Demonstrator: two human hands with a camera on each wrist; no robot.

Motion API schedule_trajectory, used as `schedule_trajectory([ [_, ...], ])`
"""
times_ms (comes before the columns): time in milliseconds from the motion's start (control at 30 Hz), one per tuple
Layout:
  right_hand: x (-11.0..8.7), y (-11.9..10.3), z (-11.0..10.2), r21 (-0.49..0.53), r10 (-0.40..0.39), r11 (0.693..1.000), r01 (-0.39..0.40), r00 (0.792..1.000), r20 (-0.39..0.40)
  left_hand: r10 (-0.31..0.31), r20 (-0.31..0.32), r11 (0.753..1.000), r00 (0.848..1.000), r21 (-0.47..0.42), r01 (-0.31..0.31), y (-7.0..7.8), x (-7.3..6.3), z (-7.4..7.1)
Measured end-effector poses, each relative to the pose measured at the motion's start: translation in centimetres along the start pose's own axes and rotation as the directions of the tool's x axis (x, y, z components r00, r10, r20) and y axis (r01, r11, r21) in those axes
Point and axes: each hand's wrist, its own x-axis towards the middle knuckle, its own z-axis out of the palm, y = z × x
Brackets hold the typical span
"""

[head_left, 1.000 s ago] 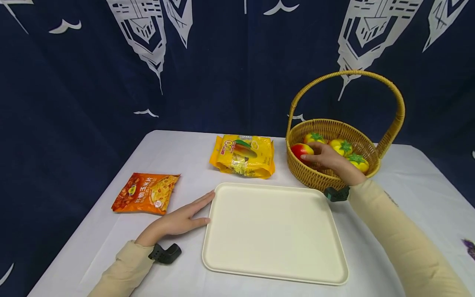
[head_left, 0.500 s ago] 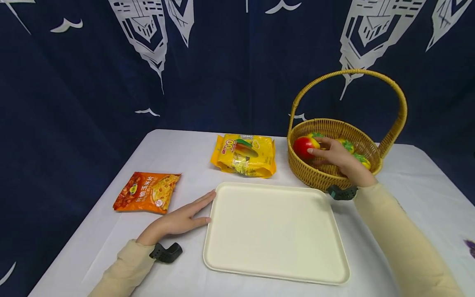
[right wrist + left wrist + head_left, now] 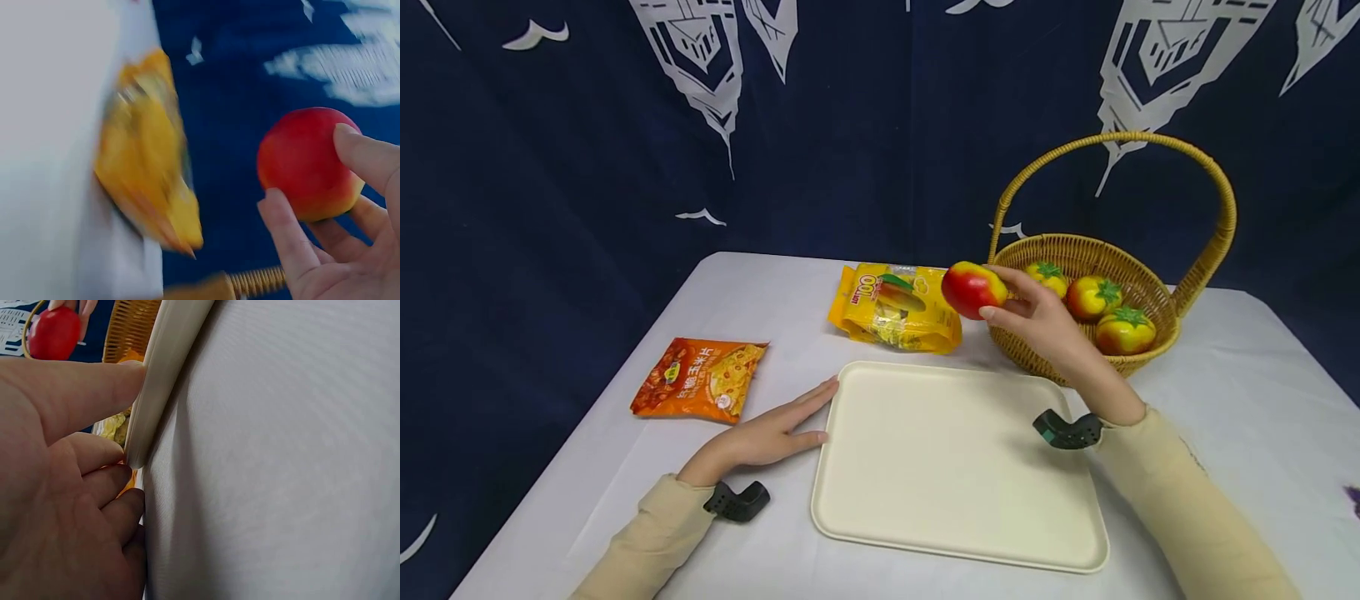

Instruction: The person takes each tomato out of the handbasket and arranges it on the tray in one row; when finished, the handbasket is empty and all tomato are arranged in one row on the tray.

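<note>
A red and yellow mango (image 3: 973,290) is held in the air by my right hand (image 3: 1037,321), just left of the wicker basket (image 3: 1024,354). In the right wrist view the thumb and fingers of that hand (image 3: 365,262) grip the mango (image 3: 309,159) from its sides. My left hand (image 3: 763,437) lies beside the cream tray (image 3: 962,467), its fingers extended and the tips touching the left rim. Up close in the left wrist view, the thumb of this hand (image 3: 62,481) meets the tray's edge (image 3: 159,381).
Inside the basket lie several yellow-red fruits (image 3: 1125,331) with green leafy tops. A yellow bag with a mango picture (image 3: 898,312) stands behind the tray. An orange snack bag (image 3: 700,379) is at the left. A dark blue curtain (image 3: 850,150) hangs behind the table (image 3: 1217,383).
My right hand has lifted the mango out of the basket and carried it left, in front of the yellow bag. My left hand stays at the tray's rim.
</note>
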Motion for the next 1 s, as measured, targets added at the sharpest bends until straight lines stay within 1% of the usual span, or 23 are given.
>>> schedule_trajectory([
  [67,0.0,0.0,1.8,-0.012,-0.062,0.998,0.063,0.997,0.038,0.001,-0.001,1.000,1.000,0.002,-0.001,0.0,0.1,0.0],
  [133,-0.1,0.1,3.6,-0.033,-0.131,0.990,0.134,0.988,0.081,0.004,0.000,1.000,1.000,0.003,-0.004,-0.1,0.1,0.0],
  [200,-0.2,0.3,5.2,-0.033,-0.188,0.980,0.195,0.971,0.145,0.006,0.000,1.000,1.000,0.009,-0.006,-0.2,0.2,0.0],
  [233,-0.3,0.6,5.9,-0.051,-0.214,0.973,0.226,0.961,0.175,0.009,-0.001,1.000,1.000,0.014,-0.009,-0.2,0.2,0.0],
  [333,-0.3,1.3,7.8,-0.079,-0.271,0.951,0.299,0.929,0.253,0.011,0.001,1.000,1.000,0.021,-0.011,-0.2,0.2,0.0],
  [400,-0.3,1.7,8.8,-0.090,-0.285,0.942,0.322,0.913,0.291,0.009,0.004,1.000,1.000,0.025,-0.009,-0.2,0.2,0.0],
  [467,-0.2,2.1,9.6,-0.083,-0.286,0.941,0.328,0.902,0.323,0.004,0.006,1.000,1.000,0.025,-0.005,-0.2,0.2,0.0],
  [633,0.3,2.6,10.5,-0.094,-0.286,0.935,0.341,0.885,0.367,0.001,0.005,1.000,1.000,0.029,-0.001,-0.1,0.2,0.0],
  [900,0.8,2.9,10.8,-0.138,-0.307,0.914,0.382,0.871,0.383,-0.006,0.001,1.000,1.000,0.029,0.006,-0.1,0.1,0.0],
  [1000,0.8,3.0,10.8,-0.123,-0.317,0.913,0.389,0.867,0.385,-0.003,0.002,1.000,1.000,0.027,0.003,-0.2,0.1,0.0],
])
